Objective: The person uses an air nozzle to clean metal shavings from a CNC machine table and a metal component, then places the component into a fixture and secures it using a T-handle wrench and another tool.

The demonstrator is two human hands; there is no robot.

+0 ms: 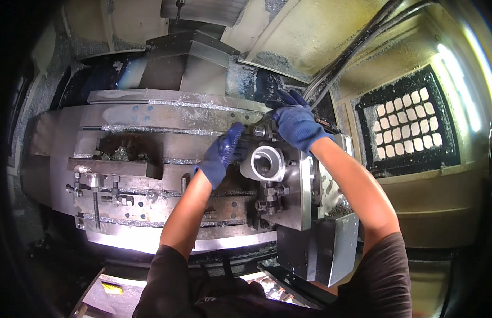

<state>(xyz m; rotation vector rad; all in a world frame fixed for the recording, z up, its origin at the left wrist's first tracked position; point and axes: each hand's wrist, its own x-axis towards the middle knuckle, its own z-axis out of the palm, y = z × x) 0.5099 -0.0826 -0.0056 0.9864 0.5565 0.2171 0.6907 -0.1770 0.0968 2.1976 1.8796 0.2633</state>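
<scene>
Both my hands wear blue gloves and work at a metal fixture on the right part of a machine table (177,123). My left hand (222,152) is left of a pale hollow cylindrical metal part (263,164), its fingers bent beside a dark bar; what lies inside them is hidden. Beyond that part, my right hand (299,123) reaches over the far end of the fixture, fingers stretched out and somewhat apart. A clamp bolt with a nut (261,131) shows between the hands. More bolts and nuts (271,197) sit on the near side of the cylindrical part, against an upright metal plate (299,199).
Metal chips lie along the table slots. A clamp bar (116,167) with several bolts stands at the left. Dark hoses (357,40) run down from the upper right. A barred window (407,124) is in the right wall. A dark box-shaped block (317,249) sits below the fixture.
</scene>
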